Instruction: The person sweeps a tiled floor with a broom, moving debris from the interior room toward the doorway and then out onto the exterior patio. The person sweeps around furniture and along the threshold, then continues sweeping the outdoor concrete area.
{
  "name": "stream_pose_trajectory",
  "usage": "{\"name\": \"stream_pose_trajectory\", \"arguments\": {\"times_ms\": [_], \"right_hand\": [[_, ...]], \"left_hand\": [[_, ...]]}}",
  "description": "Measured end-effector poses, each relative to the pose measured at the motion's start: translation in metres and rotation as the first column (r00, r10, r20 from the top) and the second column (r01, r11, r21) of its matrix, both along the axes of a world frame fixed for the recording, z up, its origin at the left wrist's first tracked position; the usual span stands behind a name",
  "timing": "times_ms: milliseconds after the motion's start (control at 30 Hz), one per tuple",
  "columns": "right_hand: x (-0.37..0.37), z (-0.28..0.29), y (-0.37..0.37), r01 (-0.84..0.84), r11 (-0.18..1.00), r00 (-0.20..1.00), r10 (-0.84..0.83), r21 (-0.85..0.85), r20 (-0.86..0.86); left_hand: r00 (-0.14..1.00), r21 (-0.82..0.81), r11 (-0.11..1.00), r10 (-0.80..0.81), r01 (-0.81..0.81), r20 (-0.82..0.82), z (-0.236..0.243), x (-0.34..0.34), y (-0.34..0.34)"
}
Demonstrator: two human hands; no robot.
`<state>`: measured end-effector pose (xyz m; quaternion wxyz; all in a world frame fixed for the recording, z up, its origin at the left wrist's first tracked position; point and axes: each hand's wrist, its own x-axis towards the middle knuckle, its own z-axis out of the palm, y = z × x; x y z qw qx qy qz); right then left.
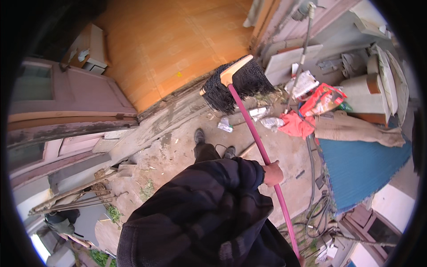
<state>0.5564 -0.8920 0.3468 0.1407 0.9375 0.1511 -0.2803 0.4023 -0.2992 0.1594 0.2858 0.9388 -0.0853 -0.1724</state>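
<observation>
A mop point(249, 116) with a long pink handle slants across the view. Its pale orange clamp and shaggy black strands point(222, 91) are at the far end, by the doorway's step. My left hand point(272, 173) is closed around the middle of the handle, the arm in a dark checked jacket reaching across from the left. At the lower edge, a sliver of my right hand point(302, 261) shows at the handle's near end; most of it is cut off. Both my shoes point(199, 135) stand on the concrete below.
Beyond the step point(178, 104) lies an orange tiled floor point(173, 49). To the right are a red bag point(324, 99), a pink-red cloth point(295, 124), scraps and a blue sheet point(362, 167). Black hoses point(318, 213) coil near the lower right. Long-handled tools point(73, 202) lean at left.
</observation>
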Motion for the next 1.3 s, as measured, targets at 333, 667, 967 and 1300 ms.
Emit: {"name": "stream_pose_trajectory", "arguments": {"times_ms": [333, 667, 967, 1300], "right_hand": [[-0.080, -0.197, 0.358, -0.267, 0.918, 0.830, 0.374, 0.295, -0.414], [-0.273, -0.164, 0.700, -0.319, 0.508, 0.412, 0.834, 0.800, -0.366], [-0.280, -0.169, 0.677, -0.394, 0.656, 0.396, 0.753, 0.644, -0.525], [-0.149, -0.056, 0.532, -0.192, 0.851, 0.522, 0.510, 0.489, -0.683]], "left_hand": [[0.788, 0.567, 0.615, 0.606, -0.548, 0.104, -0.072, -0.194, 0.259], [0.586, 0.658, 0.374, 0.800, -0.654, 0.127, -0.063, -0.348, 0.309], [0.376, 0.333, 0.319, 0.919, -0.887, 0.120, -0.101, -0.351, 0.226], [0.371, 0.367, 0.298, 0.917, -0.881, 0.147, -0.132, -0.288, 0.179]]}}
